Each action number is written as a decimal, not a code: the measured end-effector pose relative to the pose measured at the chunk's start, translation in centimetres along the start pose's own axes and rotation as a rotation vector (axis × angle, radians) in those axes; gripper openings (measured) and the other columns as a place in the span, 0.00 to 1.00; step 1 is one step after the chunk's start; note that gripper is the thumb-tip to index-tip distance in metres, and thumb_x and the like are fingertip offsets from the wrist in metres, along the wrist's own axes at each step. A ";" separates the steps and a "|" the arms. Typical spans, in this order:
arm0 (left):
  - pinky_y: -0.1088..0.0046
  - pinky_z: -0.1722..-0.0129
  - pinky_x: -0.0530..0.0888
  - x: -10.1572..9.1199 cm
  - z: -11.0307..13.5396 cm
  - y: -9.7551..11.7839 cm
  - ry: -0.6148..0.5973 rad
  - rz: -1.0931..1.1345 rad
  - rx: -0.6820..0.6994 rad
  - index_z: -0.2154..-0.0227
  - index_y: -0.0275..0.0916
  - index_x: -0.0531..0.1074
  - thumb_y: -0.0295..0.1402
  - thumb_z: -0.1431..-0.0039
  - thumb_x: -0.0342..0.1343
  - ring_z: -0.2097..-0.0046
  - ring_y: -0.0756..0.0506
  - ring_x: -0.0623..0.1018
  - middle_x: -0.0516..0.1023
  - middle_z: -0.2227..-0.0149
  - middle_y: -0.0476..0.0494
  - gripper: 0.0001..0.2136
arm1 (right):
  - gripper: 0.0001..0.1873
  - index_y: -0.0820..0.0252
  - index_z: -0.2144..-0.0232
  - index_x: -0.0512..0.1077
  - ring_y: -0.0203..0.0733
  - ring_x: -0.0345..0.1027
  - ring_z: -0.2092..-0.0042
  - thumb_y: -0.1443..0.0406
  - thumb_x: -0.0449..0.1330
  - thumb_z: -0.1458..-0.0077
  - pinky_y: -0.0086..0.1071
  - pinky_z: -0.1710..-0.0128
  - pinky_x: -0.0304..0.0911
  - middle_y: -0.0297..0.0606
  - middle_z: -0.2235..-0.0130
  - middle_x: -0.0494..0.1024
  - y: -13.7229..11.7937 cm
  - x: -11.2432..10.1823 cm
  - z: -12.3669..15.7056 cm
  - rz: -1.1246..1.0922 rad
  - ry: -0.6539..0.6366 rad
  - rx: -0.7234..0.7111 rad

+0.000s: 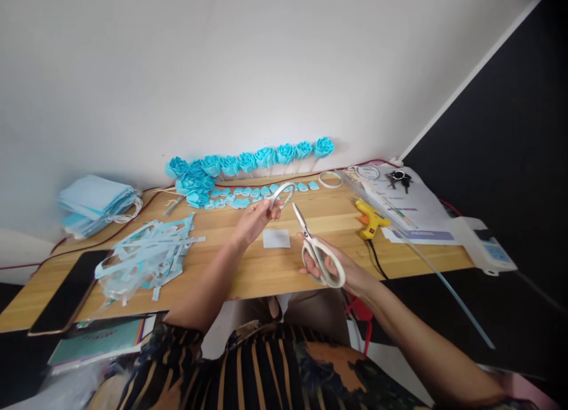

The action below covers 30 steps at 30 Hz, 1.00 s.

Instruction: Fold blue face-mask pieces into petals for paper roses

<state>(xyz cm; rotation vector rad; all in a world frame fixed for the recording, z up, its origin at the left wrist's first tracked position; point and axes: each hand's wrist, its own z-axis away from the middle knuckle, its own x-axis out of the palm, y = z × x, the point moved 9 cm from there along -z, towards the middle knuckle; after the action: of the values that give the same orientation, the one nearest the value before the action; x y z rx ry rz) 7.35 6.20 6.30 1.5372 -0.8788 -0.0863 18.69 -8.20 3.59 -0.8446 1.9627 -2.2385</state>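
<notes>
My left hand pinches a narrow white ring that looks like a thin roll of tape, held up over the middle of the table. Scissors with white handles are in my right hand, fingers through the loops and blades pointing up and left towards the ring. The blades look closed or nearly so, apart from the ring. A small pale rectangular piece lies flat on the wood below and between my hands. Behind the ring, small blue cut pieces lie in rows.
Blue rosettes on sticks line the wall. At left are stacked face masks, a heap of pale strips and a phone. To the right lie another white ring, a yellow glue gun, keys and papers.
</notes>
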 end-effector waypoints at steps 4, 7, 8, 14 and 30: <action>0.69 0.65 0.67 0.3 0.0 -0.2 -0.004 -0.020 -0.003 0.65 0.33 0.79 0.52 0.45 0.62 0.70 0.49 0.70 0.68 0.77 0.48 0.23 | 0.40 0.52 0.39 0.61 0.34 0.63 0.66 0.44 0.64 0.48 0.44 0.46 0.63 0.34 0.62 0.68 -0.3 0.3 -0.1 0.061 -0.062 0.029; 0.69 0.66 0.67 0.2 0.1 -0.2 0.017 -0.017 -0.006 0.66 0.33 0.79 0.53 0.47 0.63 0.70 0.48 0.70 0.68 0.77 0.48 0.24 | 0.42 0.53 0.41 0.62 0.40 0.65 0.60 0.38 0.61 0.51 0.41 0.48 0.63 0.39 0.59 0.70 -0.2 0.3 -0.7 0.055 -0.093 -0.035; 0.69 0.66 0.67 0.2 0.1 -0.2 0.027 -0.013 -0.007 0.66 0.33 0.79 0.53 0.48 0.63 0.70 0.48 0.70 0.68 0.78 0.48 0.24 | 0.43 0.53 0.42 0.63 0.41 0.65 0.59 0.37 0.61 0.52 0.40 0.51 0.64 0.40 0.58 0.71 -0.1 0.4 -0.9 0.045 -0.116 -0.052; 0.69 0.66 0.69 -0.4 0.3 -1.0 0.083 -0.015 -0.047 0.71 0.34 0.81 0.53 0.53 0.66 0.70 0.49 0.71 0.72 0.76 0.46 0.23 | 0.35 0.56 0.48 0.68 0.36 0.62 0.66 0.41 0.62 0.49 0.34 0.62 0.67 0.38 0.61 0.70 -1.0 1.4 -2.1 -0.021 -0.187 -0.036; 0.69 0.62 0.70 0.1 0.6 -0.5 0.024 -0.148 0.028 0.75 0.34 0.79 0.54 0.51 0.64 0.68 0.47 0.74 0.79 0.70 0.41 0.23 | 0.33 0.61 0.47 0.68 0.32 0.60 0.71 0.44 0.61 0.45 0.28 0.73 0.55 0.38 0.62 0.70 -2.9 0.8 -4.5 0.091 -0.194 -0.053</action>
<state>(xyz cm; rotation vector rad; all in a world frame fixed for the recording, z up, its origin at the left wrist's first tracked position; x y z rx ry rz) 7.34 5.63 5.76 1.6255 -0.7493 -0.1630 16.97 -3.85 6.35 -0.9202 1.9371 -1.9823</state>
